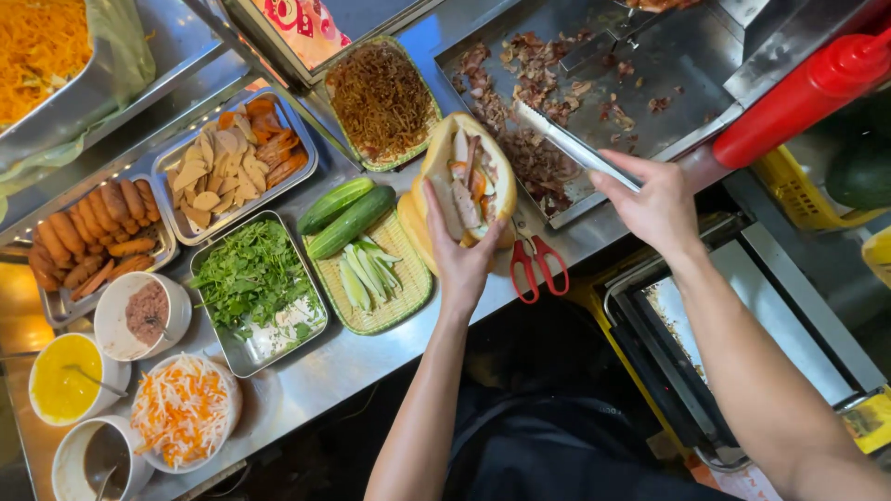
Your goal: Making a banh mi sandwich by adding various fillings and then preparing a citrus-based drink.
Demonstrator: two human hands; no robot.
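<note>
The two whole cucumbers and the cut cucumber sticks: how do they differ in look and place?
The whole cucumbers are dark green, unpeeled and lie across the far edge of the woven tray. The cucumber sticks are pale, thin and lie in a loose pile in the tray's middle. Both rest on that same tray, beside the left hand holding the sandwich.

Left hand (461, 263) cradling sandwich (467, 178), right hand (657, 206) — tongs (571, 146)
</note>
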